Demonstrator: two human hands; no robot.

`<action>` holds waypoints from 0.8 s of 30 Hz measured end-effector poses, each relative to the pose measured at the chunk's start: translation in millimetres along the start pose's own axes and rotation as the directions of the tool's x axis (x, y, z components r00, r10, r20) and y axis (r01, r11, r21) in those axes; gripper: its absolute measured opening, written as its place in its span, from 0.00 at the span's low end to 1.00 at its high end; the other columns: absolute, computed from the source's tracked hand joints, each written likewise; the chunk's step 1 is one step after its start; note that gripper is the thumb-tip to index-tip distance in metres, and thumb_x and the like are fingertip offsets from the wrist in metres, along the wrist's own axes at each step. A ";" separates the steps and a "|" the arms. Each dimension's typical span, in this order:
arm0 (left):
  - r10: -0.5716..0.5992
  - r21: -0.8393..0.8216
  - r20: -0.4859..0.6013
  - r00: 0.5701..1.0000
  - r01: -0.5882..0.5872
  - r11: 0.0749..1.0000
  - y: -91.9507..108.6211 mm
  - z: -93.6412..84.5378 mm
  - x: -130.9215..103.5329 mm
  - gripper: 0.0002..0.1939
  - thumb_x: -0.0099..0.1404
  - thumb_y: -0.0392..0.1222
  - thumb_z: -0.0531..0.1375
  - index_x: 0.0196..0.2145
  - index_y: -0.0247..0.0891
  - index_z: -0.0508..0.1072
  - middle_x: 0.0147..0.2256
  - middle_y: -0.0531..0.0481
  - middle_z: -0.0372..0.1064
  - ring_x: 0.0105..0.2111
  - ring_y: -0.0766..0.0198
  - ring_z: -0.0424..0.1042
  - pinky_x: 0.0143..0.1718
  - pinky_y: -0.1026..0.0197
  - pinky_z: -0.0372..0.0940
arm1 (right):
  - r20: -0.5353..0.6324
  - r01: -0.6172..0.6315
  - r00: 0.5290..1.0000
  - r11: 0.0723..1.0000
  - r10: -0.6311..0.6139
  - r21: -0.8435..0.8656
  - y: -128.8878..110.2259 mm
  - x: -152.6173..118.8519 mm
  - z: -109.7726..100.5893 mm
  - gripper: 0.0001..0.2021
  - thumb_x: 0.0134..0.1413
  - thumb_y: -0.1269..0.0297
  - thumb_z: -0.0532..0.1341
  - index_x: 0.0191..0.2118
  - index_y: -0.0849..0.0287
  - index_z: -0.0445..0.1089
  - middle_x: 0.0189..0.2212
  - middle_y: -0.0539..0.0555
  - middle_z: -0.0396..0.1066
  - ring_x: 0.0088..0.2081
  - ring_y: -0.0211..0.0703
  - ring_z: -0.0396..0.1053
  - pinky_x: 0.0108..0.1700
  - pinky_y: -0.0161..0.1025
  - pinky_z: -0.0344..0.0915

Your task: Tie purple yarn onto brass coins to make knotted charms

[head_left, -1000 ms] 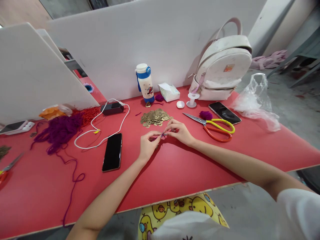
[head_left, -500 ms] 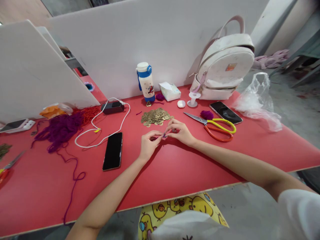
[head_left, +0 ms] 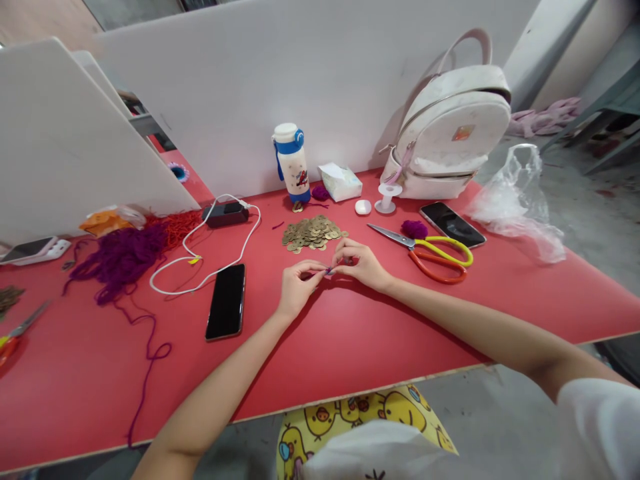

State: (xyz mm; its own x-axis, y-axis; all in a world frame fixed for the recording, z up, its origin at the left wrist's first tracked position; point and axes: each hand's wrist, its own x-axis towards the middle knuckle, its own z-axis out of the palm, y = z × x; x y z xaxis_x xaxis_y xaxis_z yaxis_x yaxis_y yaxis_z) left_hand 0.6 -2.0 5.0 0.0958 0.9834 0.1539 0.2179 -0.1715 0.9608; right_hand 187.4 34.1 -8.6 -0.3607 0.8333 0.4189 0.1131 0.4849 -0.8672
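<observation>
My left hand (head_left: 299, 287) and my right hand (head_left: 361, 265) meet fingertip to fingertip just above the red table. Both are closed in a pinch on a short piece of purple yarn (head_left: 329, 271); its ends are mostly hidden by the fingers. Right behind my hands lies a heap of brass-coloured coins with holes (head_left: 313, 233). To the right of my right hand rest scissors (head_left: 425, 253) with one yellow and one red handle, beside a small ball of purple yarn (head_left: 414, 230).
A black phone (head_left: 226, 302) and a white cable (head_left: 180, 292) lie left of my hands, with a purple yarn pile (head_left: 123, 260) farther left. Behind stand a bottle (head_left: 293, 163), a tissue pack (head_left: 341, 183), a white spool (head_left: 388, 199) and a white backpack (head_left: 450, 133). Another phone (head_left: 453, 224) lies right.
The fingertips have shifted slightly around the yarn, and less of it shows below them. Everything on the table lies as before.
</observation>
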 end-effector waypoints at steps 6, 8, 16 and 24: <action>-0.015 -0.005 -0.002 1.000 0.015 1.000 -3.2 -1.4 2.5 0.09 0.55 0.46 0.66 0.28 0.37 0.80 0.32 0.45 0.78 0.29 0.61 0.76 0.28 0.63 0.70 | -0.009 -0.006 1.000 1.000 0.006 -0.007 1.9 0.1 0.8 0.11 0.52 0.56 0.68 0.28 0.58 0.75 0.31 0.51 0.64 0.27 0.35 0.57 0.29 0.36 0.58; -0.022 -0.007 -0.005 1.000 0.022 1.000 -3.9 -1.6 2.0 0.09 0.55 0.46 0.66 0.28 0.37 0.80 0.32 0.45 0.78 0.29 0.61 0.76 0.28 0.63 0.70 | -0.019 0.015 1.000 1.000 -0.015 -0.011 2.9 0.3 1.1 0.12 0.51 0.54 0.69 0.30 0.58 0.75 0.31 0.51 0.64 0.27 0.36 0.57 0.29 0.36 0.59; 0.006 -0.006 -0.003 1.000 -0.006 1.000 -0.9 -2.1 0.3 0.07 0.56 0.43 0.66 0.28 0.37 0.80 0.32 0.45 0.78 0.31 0.60 0.77 0.33 0.61 0.71 | -0.023 0.040 0.999 0.999 -0.040 -0.020 3.1 -0.1 1.7 0.12 0.51 0.54 0.69 0.30 0.57 0.76 0.31 0.51 0.64 0.27 0.36 0.57 0.29 0.36 0.59; 0.012 -0.023 -0.004 1.000 -0.012 1.000 -1.3 -0.1 -0.5 0.07 0.56 0.44 0.66 0.27 0.37 0.79 0.31 0.45 0.77 0.30 0.60 0.76 0.32 0.61 0.71 | -0.014 0.033 0.999 0.999 -0.033 -0.037 2.3 -1.2 2.0 0.09 0.52 0.57 0.69 0.29 0.58 0.75 0.30 0.50 0.63 0.28 0.36 0.58 0.29 0.36 0.58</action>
State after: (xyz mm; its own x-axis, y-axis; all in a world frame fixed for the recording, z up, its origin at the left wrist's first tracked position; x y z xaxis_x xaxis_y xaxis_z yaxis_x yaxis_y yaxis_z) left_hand 0.1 -2.2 3.7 0.0939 0.9816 0.1660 0.1946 -0.1816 0.9639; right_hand 186.2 33.6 -11.6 -0.3511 0.8204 0.4514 0.1352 0.5214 -0.8425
